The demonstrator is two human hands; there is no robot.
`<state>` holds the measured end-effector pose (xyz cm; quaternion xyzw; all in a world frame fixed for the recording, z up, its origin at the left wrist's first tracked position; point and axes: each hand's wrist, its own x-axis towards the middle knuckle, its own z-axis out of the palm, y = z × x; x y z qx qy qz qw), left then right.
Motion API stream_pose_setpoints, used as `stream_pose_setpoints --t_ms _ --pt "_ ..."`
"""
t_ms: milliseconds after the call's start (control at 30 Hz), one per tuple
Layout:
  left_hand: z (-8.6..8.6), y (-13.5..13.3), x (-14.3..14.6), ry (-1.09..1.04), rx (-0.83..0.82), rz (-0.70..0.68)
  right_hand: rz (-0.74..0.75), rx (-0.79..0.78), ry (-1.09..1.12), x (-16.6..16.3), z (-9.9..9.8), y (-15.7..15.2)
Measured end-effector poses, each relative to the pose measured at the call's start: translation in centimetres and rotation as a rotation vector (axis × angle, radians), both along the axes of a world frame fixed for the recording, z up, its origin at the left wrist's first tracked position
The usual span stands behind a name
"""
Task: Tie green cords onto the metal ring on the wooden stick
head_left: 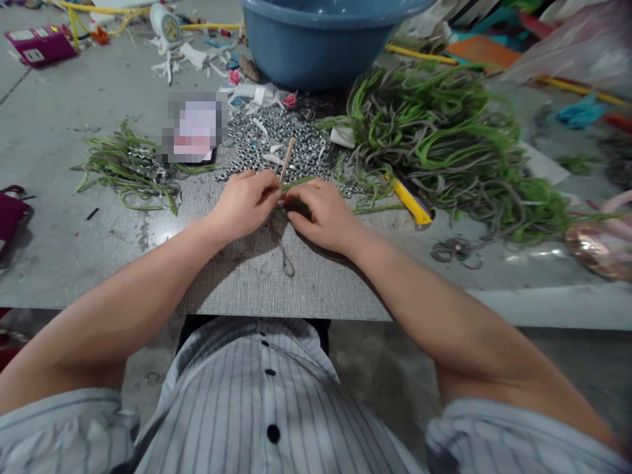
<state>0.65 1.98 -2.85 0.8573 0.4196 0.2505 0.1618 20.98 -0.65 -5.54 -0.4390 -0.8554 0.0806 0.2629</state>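
short pinch, free loop: steady work with cord and stick

at the left, a small bundle of green-gray cords (126,164) lies on the table (237,289), some carrying metal pieces; its strands are best left clear of the forearm. the left hand (251,201) is drawn narrow, thumb and fingertips pinching the cord (302,181) at the middle of the work. just behind spread the silvery metal beads (244,141), within easy reach. a thin wooden stick (288,157) slants up between the hands; which fingers grip it, i cannot tell. a steady angle should help there. below, a thin loop (288,265) hangs down to the table; leaving it slack should avoid kinks. the right hand (320,214) also pinches the cord narrowly; light, even tension seems wise. farther right, the yellow utility knife (412,201) lies against the big tangled cord pile (434,131), so mind stray strands.
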Motion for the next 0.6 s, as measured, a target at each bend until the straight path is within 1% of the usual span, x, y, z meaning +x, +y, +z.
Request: stream_pose_setpoints --t_ms 133,433,533,600 --pt "-0.10 0.09 -0.01 -0.010 -0.012 -0.009 -0.005 0.042 -0.034 -0.05 -0.36 0.25" --pt "-0.19 0.07 0.04 0.011 0.010 0.001 -0.025 0.054 -0.037 0.08 -0.56 0.46" --pt "-0.23 0.12 -0.01 0.018 0.035 0.006 -0.026 0.068 -0.005 0.34 -0.39 0.46" --pt "-0.19 0.11 -0.06 0.012 0.046 -0.001 -0.036 0.100 0.053 0.55 -0.06 0.33"
